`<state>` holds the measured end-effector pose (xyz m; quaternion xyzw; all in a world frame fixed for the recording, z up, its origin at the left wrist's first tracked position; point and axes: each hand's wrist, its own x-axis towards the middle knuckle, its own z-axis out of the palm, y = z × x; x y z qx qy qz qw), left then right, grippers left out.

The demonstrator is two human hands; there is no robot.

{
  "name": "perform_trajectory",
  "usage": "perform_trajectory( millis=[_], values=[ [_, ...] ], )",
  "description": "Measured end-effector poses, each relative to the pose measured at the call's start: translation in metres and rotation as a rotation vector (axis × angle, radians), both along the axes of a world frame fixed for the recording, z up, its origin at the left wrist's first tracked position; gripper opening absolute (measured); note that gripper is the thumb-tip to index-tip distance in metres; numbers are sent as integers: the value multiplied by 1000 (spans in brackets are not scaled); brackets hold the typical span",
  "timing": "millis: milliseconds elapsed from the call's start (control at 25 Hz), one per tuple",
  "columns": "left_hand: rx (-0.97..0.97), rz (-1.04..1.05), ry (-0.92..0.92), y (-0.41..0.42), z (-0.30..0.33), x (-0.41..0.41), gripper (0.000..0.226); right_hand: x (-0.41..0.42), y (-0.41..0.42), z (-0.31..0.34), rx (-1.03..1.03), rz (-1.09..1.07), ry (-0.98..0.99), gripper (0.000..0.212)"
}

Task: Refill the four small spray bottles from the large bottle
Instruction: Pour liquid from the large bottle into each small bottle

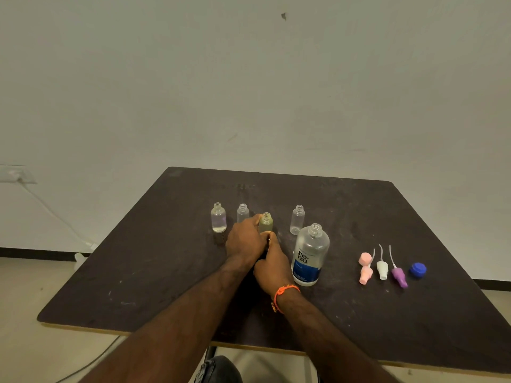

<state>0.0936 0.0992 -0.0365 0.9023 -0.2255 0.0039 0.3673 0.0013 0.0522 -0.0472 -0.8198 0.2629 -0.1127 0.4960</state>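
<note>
The table (138, 272) has a dark, scuffed top with a pale edge band along its near edge. Four small clear bottles, all uncapped, stand toward the far edge: the first (218, 217) nearest the left edge, the second (242, 212), the third (266, 222) and the fourth (297, 219). The large bottle (310, 255), uncapped, stands upright just nearer than the fourth. Toward the right edge lie a pink spray head (365, 268), a white spray head (382, 269), a purple spray head (399, 276) and a blue cap (417, 270).
</note>
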Motion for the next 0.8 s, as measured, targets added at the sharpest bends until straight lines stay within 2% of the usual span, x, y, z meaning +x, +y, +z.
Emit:
perform_trajectory(
  millis=[120,360,560,640,720,800],
  values=[
    [49,46,18,-10,3,7,27,10,-6,2,27,-11,-3,47],
    [48,52,20,-17,3,12,32,16,-15,6,84,5,39,54],
    [19,66,-8,-6,9,-5,59,-9,-7,18,198,25,32,69],
    [-18,59,-43,3,15,-17,57,-28,1,22,216,47,7,69],
    [-44,56,-90,13,21,-31,53,-49,7,24,164,40,-15,57],
    [-55,32,-128,21,25,-40,51,-73,6,28,-61,-13,-71,41]
  ],
)
